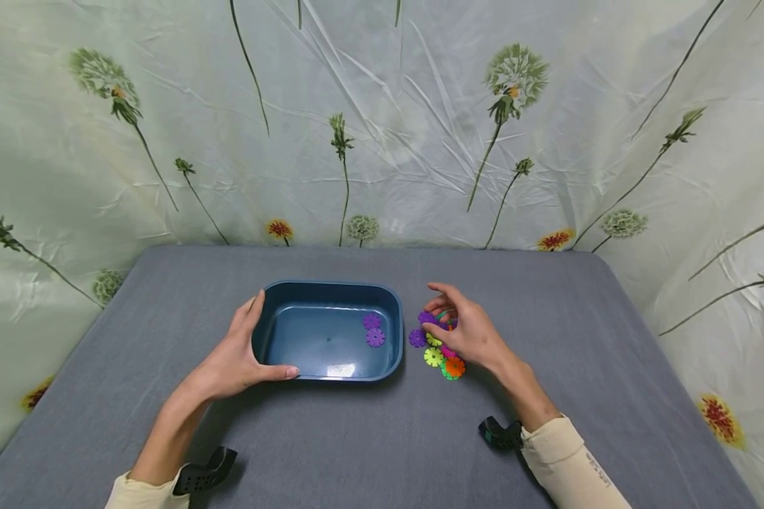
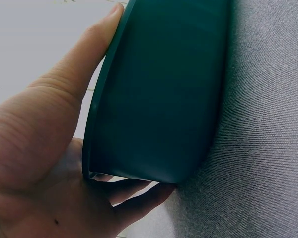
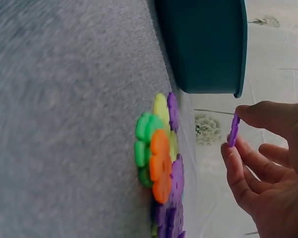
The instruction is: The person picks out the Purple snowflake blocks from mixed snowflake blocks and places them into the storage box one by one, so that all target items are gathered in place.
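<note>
My left hand (image 1: 232,353) grips the left end of a blue plastic basin (image 1: 331,291), thumb over the front rim and fingers around the far left corner. The left wrist view shows the thumb along the rim and other fingers around the basin's end. Two purple snowflake discs (image 1: 374,337) lie inside, towards the right end. My right hand (image 1: 467,332) is just right of the basin, above a small pile of discs. Between thumb and fingertips it pinches one purple snowflake disc (image 3: 234,130), seen edge-on in the right wrist view.
The pile holds several flower-shaped discs: an orange disc (image 1: 455,367), a yellow disc (image 1: 433,356), green, pink and purple ones, partly hidden under my right hand. A grey cloth-covered table (image 1: 356,452) bears everything. Behind it hangs a dandelion-print curtain (image 1: 407,141).
</note>
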Motion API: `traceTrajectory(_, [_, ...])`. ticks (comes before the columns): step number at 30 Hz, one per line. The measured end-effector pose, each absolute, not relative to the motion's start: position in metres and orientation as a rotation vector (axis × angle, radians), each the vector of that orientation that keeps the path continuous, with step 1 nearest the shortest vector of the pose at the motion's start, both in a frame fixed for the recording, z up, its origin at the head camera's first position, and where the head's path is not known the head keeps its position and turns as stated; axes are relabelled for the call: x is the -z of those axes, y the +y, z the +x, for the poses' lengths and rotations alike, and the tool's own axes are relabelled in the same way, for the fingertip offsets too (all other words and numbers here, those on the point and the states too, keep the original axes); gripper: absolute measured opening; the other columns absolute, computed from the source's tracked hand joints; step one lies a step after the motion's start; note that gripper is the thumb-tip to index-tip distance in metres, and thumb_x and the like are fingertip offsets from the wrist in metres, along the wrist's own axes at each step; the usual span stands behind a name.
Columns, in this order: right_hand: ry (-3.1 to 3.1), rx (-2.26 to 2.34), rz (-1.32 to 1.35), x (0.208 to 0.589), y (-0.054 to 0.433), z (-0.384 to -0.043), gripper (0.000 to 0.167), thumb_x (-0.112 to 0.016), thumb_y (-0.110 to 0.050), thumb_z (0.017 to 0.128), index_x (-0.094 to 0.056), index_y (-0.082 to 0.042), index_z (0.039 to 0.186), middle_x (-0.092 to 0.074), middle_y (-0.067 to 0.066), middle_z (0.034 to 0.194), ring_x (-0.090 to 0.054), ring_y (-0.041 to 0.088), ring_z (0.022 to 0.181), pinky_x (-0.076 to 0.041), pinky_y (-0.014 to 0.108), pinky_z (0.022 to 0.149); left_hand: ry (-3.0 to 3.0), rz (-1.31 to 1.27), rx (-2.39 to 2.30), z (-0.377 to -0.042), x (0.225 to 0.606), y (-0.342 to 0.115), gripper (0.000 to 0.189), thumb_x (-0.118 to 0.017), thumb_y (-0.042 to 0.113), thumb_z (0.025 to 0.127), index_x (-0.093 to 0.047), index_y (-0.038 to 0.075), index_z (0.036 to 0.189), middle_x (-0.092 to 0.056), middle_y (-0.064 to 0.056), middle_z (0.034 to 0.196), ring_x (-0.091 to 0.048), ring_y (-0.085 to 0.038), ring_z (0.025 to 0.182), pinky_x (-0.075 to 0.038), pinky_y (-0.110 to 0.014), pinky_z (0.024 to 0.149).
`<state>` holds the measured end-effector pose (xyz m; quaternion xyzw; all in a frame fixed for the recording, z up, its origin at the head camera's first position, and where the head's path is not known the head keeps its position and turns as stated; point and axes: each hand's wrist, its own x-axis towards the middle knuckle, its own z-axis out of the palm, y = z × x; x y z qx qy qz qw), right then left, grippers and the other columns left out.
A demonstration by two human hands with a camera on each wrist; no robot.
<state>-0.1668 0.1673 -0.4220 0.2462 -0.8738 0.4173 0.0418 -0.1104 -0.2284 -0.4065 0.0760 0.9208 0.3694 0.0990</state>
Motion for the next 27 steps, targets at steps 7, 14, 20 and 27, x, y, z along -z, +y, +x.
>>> traceTrajectory(7, [-2.640, -1.310, 0.712, 0.418, 0.162, -0.167, 0.061, -0.082, -0.003, 0.088, -0.055, -0.002, 0.143, -0.076, 0.014, 0.112, -0.071, 0.027, 0.094, -0.059, 0.046, 0.089, 2.723, 0.226, -1.093, -0.110, 0.408, -0.229, 0.144, -0.094, 0.043, 0.073, 0.009, 0.009, 0.167, -0.001, -0.031, 0.171, -0.017, -0.059, 0.153, -0.031, -0.076, 0.113])
traceTrajectory(14, [-2.621, -1.317, 0.694, 0.412, 0.156, -0.167, 0.060, -0.082, -0.004, 0.088, -0.056, -0.004, 0.142, -0.076, 0.012, 0.112, -0.070, 0.024, 0.095, -0.059, 0.045, 0.091, 2.728, 0.223, -1.090, -0.110, 0.409, -0.229, 0.145, -0.094, 0.043, 0.073, 0.010, 0.009, 0.167, -0.001, -0.030, 0.171, -0.018, -0.059, 0.152, -0.031, -0.076, 0.113])
traceTrajectory(20, [-2.586, -1.344, 0.709, 0.408, 0.150, -0.166, 0.058, -0.082, -0.005, 0.088, -0.057, -0.004, 0.141, -0.075, 0.013, 0.114, -0.070, 0.025, 0.098, -0.058, 0.046, 0.093, 2.737, 0.220, -1.082, -0.111, 0.408, -0.228, 0.145, -0.095, 0.044, 0.072, 0.010, 0.009, 0.167, -0.002, -0.030, 0.171, -0.021, -0.058, 0.152, -0.032, -0.075, 0.113])
traceTrajectory(27, [-2.564, -1.355, 0.770, 0.409, 0.140, -0.164, 0.057, -0.082, -0.003, 0.088, -0.058, -0.004, 0.140, -0.074, 0.014, 0.115, -0.070, 0.028, 0.102, -0.060, 0.044, 0.090, 2.735, 0.219, -1.090, -0.111, 0.408, -0.228, 0.145, -0.095, 0.044, 0.072, 0.010, 0.008, 0.167, -0.002, -0.031, 0.170, -0.021, -0.059, 0.151, -0.031, -0.076, 0.113])
